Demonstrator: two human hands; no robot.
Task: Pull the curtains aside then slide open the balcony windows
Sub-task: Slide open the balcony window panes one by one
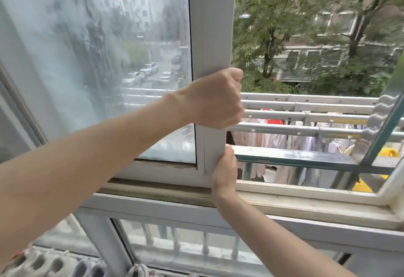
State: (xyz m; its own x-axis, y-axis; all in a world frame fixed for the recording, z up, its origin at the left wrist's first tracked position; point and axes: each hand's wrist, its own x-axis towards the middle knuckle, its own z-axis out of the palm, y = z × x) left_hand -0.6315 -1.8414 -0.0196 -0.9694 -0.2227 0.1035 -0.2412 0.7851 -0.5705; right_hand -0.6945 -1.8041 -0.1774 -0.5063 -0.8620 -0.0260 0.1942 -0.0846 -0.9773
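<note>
White plastic frames the sliding window sash point(209, 36), and both of the person's bare hands are on its upright edge. The left hand point(215, 99) sits higher, fingers curled tight into a fist around the stile, wrapping over its outer edge. The right hand point(225, 167) grips the same stile lower down, just above the bottom track point(284, 202), thumb pressed against the inner face and fingers hooked round the far side, out of sight. To the left of the stile the glass pane point(109, 69) is streaked and cloudy, with parked cars and pale buildings showing dimly through it. To the right the opening is clear to the air: metal drying rails point(306, 110) run across outside, laundry point(273, 141) hanging beneath them, and green trees point(284, 25) stand beyond. I see no curtain in front of the glass.
</note>
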